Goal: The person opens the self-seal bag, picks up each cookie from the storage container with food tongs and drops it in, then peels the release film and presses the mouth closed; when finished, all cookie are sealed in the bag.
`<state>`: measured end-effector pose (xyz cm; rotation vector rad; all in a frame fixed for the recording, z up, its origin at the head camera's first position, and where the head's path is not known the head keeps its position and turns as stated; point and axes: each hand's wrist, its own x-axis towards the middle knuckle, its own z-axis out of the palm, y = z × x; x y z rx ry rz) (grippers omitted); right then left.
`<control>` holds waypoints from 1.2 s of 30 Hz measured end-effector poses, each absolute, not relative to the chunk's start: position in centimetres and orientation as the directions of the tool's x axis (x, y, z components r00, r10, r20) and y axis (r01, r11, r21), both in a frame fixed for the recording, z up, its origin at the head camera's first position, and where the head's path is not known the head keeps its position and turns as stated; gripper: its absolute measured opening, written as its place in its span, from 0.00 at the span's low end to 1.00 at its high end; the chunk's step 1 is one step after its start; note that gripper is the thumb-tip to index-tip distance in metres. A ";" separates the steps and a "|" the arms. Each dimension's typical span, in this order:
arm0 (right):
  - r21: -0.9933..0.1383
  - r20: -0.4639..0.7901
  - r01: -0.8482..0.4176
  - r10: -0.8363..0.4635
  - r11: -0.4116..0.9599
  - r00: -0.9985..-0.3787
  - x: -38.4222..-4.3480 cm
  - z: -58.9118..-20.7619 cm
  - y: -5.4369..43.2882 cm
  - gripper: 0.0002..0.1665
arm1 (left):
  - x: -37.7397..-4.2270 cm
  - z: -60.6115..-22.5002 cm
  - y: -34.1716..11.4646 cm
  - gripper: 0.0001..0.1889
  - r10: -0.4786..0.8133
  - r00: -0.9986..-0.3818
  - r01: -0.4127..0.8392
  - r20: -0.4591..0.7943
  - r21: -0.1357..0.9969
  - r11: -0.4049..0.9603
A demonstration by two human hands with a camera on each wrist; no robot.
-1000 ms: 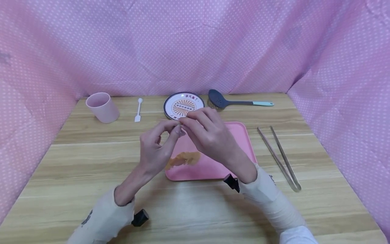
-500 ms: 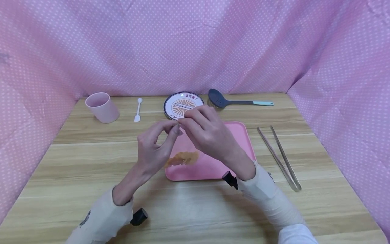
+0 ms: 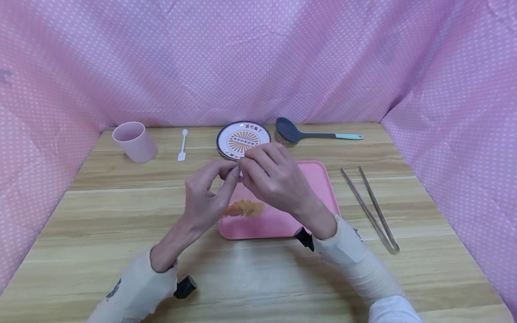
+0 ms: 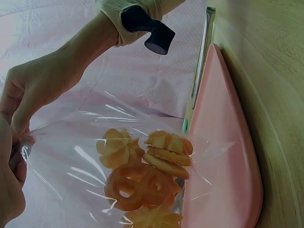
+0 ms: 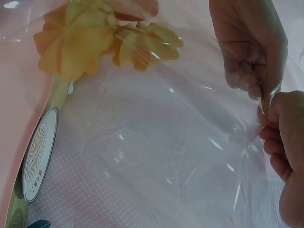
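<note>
Meeting fingertip to fingertip in the head view, the left hand (image 3: 207, 193) and right hand (image 3: 279, 181) are over the tray (image 3: 282, 226); cookies (image 3: 244, 208) show below the fingers, and the plate (image 3: 243, 139) beyond them bears characters, 吃 and 了 among them. From the left wrist, both hands' fingers pinch the bag (image 4: 71, 152), cookies inside. From the right wrist, its clear film spreads from the gripping fingers, the plate's lettering small.

My left hand (image 4: 10, 178) and right hand (image 4: 42, 85) pinch one end of a clear bag (image 4: 78, 152); flower-shaped cookies (image 4: 114, 148) and a pretzel-shaped cookie (image 4: 156, 187) hang near the edge of my pink tray (image 4: 223, 156), metal tongs (image 4: 202, 54) beside it.
</note>
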<state>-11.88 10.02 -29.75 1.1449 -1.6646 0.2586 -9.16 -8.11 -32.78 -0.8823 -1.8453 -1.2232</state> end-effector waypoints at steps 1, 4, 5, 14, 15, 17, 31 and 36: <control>0.347 0.833 -0.780 -0.554 0.520 0.001 -11.9 -29.8 10.1 0.04 | -9.2 -32.8 -8.1 0.04 0.143 -0.488 0.849 0.861 0.429 0.308; 0.314 0.834 -0.796 -0.552 0.518 -0.031 -12.0 -29.9 10.3 0.04 | -9.1 -32.8 -8.0 0.04 0.151 -0.486 0.851 0.861 0.427 0.306; 0.298 0.836 -0.802 -0.548 0.517 -0.043 -12.1 -29.9 10.4 0.04 | -9.1 -32.8 -8.0 0.04 0.154 -0.488 0.851 0.859 0.428 0.305; 0.192 0.873 -0.832 -0.477 0.521 -0.098 -12.2 -30.3 10.3 0.03 | -9.1 -32.8 -7.9 0.03 0.158 -0.506 0.843 0.848 0.448 0.297; 0.178 0.877 -0.834 -0.469 0.521 -0.105 -12.2 -30.3 10.3 0.02 | -9.1 -32.8 -7.9 0.03 0.159 -0.508 0.842 0.846 0.450 0.297; 0.145 0.886 -0.841 -0.447 0.521 -0.124 -12.3 -30.2 10.4 0.03 | -9.1 -32.8 -8.0 0.04 0.159 -0.514 0.840 0.843 0.456 0.296; -0.161 0.939 -0.823 -0.172 0.545 -0.297 -13.2 -31.2 13.4 0.07 | -9.0 -32.4 -8.7 0.06 0.074 -0.513 0.834 0.855 0.476 0.280; -0.207 0.941 -0.801 -0.110 0.562 -0.320 -13.5 -31.6 14.9 0.10 | -9.0 -32.4 -9.0 0.05 0.067 -0.513 0.834 0.856 0.479 0.274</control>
